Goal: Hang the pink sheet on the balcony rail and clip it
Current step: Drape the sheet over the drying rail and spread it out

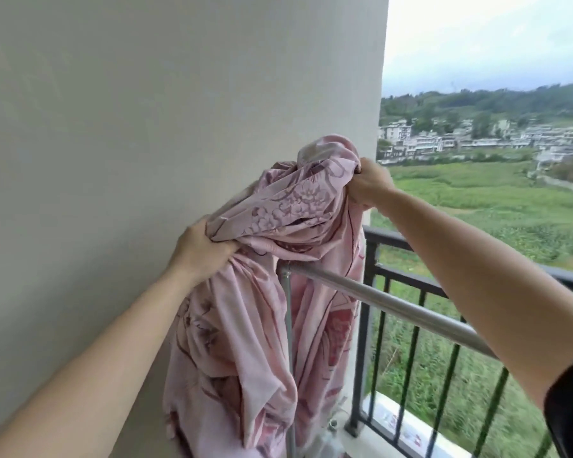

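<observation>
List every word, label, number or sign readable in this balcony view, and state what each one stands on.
No text in this view can be read.
White ledge at the foot of the black metal balcony railing: small red and dark marks, too blurred to tell whether they are print.
Pink floral sheet: printed flower pattern only, no words.
Distant buildings: too small to show any sign.

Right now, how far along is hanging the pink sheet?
Barely started. Done: the pink sheet is up at the silver bar, with folds hanging around its wall end. In hand: the left hand and right hand each grip the bunched top above the bar. Left: spreading it along the bar and clipping it; no clip is in view.
</observation>
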`<control>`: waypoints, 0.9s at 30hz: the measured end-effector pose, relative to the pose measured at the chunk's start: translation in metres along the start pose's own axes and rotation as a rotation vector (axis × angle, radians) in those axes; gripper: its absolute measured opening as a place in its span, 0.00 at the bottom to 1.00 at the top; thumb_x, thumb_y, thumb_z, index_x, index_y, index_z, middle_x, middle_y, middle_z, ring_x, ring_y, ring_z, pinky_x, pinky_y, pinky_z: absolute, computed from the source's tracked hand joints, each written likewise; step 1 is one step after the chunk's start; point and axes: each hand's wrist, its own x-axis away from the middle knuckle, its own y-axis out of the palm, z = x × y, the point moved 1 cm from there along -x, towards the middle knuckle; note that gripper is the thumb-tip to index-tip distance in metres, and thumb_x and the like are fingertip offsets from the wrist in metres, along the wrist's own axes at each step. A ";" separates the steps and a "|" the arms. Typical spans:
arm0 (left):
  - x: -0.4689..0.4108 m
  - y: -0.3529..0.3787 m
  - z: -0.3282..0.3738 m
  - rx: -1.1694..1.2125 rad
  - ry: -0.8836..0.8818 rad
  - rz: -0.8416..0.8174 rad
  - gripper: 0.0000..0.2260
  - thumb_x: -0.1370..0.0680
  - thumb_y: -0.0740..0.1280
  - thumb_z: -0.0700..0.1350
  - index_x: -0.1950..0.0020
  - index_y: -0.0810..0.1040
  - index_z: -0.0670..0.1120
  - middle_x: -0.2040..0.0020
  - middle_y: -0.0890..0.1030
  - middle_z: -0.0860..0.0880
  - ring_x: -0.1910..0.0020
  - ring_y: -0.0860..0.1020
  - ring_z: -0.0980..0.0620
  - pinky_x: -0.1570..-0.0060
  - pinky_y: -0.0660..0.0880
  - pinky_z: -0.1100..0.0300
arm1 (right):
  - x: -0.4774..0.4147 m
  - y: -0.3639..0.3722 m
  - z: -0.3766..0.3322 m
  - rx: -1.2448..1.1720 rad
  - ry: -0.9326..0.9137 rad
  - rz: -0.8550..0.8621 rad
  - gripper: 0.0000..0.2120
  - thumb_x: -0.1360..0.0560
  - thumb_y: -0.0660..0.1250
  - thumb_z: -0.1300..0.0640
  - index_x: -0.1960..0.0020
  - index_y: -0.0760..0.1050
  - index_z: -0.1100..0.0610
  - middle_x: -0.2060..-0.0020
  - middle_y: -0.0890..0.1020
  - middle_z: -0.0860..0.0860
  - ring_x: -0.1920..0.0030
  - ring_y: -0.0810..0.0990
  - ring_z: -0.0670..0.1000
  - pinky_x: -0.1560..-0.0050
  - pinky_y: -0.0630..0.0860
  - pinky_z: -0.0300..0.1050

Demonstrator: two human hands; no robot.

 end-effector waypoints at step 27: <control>0.287 0.165 0.204 0.298 0.167 -0.251 0.18 0.32 0.71 0.46 0.43 0.76 0.55 0.55 0.80 0.60 0.54 0.79 0.56 0.57 0.75 0.58 | 0.305 -0.346 0.158 0.069 0.336 0.329 0.19 0.23 0.64 0.44 0.51 0.83 0.59 0.54 0.85 0.58 0.52 0.82 0.57 0.59 0.74 0.44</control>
